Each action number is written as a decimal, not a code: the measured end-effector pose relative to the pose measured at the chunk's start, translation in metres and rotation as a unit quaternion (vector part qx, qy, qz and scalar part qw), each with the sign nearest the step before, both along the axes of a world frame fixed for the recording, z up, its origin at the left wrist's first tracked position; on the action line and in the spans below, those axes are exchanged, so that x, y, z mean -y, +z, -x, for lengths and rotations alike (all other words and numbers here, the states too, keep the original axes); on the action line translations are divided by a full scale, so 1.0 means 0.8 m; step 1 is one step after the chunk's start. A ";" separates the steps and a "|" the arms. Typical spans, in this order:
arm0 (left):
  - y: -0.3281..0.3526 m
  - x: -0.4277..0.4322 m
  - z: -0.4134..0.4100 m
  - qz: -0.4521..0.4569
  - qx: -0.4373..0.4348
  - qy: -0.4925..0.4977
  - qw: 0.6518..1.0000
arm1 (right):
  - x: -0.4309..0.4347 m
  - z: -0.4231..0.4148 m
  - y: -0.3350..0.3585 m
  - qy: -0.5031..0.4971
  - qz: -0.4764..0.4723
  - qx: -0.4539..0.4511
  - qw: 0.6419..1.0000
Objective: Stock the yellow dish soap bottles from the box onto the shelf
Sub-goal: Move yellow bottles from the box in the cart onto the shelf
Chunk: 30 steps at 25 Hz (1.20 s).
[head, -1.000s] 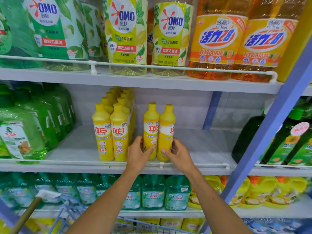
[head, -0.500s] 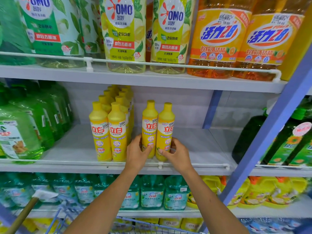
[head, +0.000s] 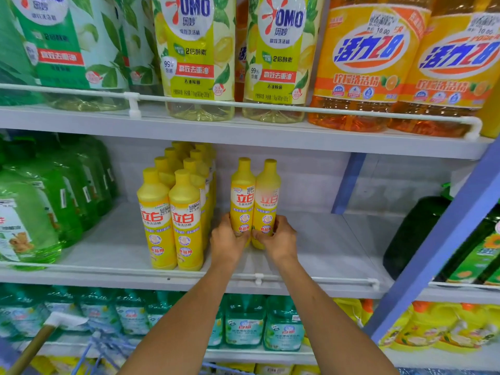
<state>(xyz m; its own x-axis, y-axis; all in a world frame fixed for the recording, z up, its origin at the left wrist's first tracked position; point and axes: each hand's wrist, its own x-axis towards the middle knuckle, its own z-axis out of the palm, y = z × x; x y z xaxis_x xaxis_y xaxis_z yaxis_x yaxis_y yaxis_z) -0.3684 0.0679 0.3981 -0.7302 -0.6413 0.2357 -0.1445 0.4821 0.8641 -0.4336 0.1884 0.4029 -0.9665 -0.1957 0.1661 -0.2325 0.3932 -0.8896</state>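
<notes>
Fingers (head: 244,234) of the left hand (head: 226,240) are wrapping the left yellow bottle (head: 241,201), while the right hand (head: 278,239) is clamping the right yellow bottle (head: 266,204). Both are standing upright, touching, mid-depth on the middle shelf (head: 324,247), right of the yellow bottle rows (head: 176,212).

Other stock around my work spot.

Above me: green OMO bottles (head: 67,50), two yellow-green OMO bottles (head: 197,58), orange bottles (head: 362,66) to their right behind a white rail (head: 216,102). Green jugs (head: 32,212) at left on my level. Below: teal bottles (head: 244,320), yellow pouches (head: 446,328). Blue upright (head: 454,228) at right; wooden handle (head: 32,347) lower left.
</notes>
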 end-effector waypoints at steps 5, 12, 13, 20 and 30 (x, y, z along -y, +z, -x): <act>-0.009 0.012 0.056 -0.055 -0.013 0.033 0.998 | 0.022 0.044 -0.006 -0.007 -0.011 0.003 1.000; -0.051 0.039 0.116 -0.039 -0.051 0.047 0.997 | 0.045 0.102 -0.035 0.007 0.040 -0.041 0.998; -0.051 0.043 0.121 -0.037 -0.055 0.046 0.997 | 0.047 0.107 -0.038 0.010 0.041 -0.043 0.998; -0.064 0.066 0.148 -0.040 -0.108 0.022 0.993 | 0.056 0.141 -0.049 0.042 0.038 -0.043 0.997; -0.075 0.083 0.160 -0.096 -0.142 0.004 0.985 | 0.062 0.149 -0.044 0.029 -0.001 -0.062 0.998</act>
<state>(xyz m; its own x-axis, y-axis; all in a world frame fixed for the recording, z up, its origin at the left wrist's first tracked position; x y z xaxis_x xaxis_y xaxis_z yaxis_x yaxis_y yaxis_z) -0.4964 0.0017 0.3377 -0.6462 -0.6998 0.3043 0.1135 0.3061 0.9452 -0.5525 0.1385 0.3675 -0.9258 -0.2509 0.2829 -0.3628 0.3785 -0.8516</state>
